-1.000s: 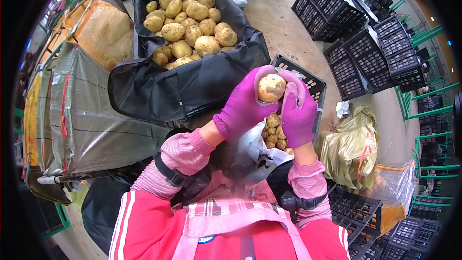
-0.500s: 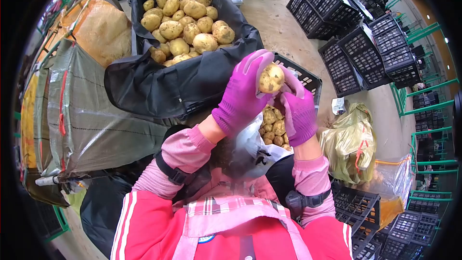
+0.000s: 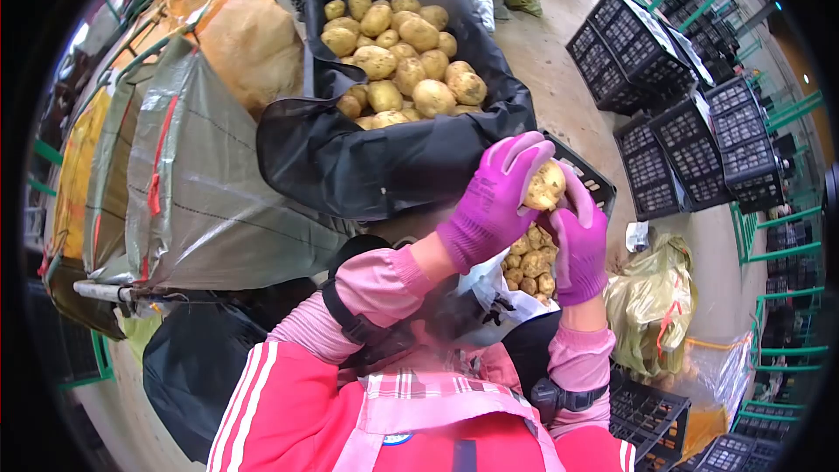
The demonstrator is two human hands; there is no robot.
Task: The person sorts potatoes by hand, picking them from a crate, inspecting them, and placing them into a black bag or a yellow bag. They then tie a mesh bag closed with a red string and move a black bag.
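Observation:
One yellow potato (image 3: 546, 183) with dark specks is held up between my two gloved hands. My left hand (image 3: 496, 199), in a purple knitted glove, is closed around its left side. From the right, my right hand (image 3: 578, 245) grips it with bent fingers. Below them, smaller potatoes (image 3: 530, 264) lie in a crate (image 3: 584, 168) lined with a pale plastic bag. Ahead and to the left, larger potatoes (image 3: 402, 52) are heaped in a crate lined with black cloth (image 3: 393, 166), whose flap hangs over the near side.
Large wrapped sacks (image 3: 210, 175) stand close on the left. Stacked black crates (image 3: 629, 48) are on the right, with a yellowish plastic bag (image 3: 651, 301) nearer me on the floor. More black crates (image 3: 647, 411) sit by my right elbow.
The whole view has shifted, so the surroundings appear farther right and lower. Both hands still hold the potato, which looks slightly turned.

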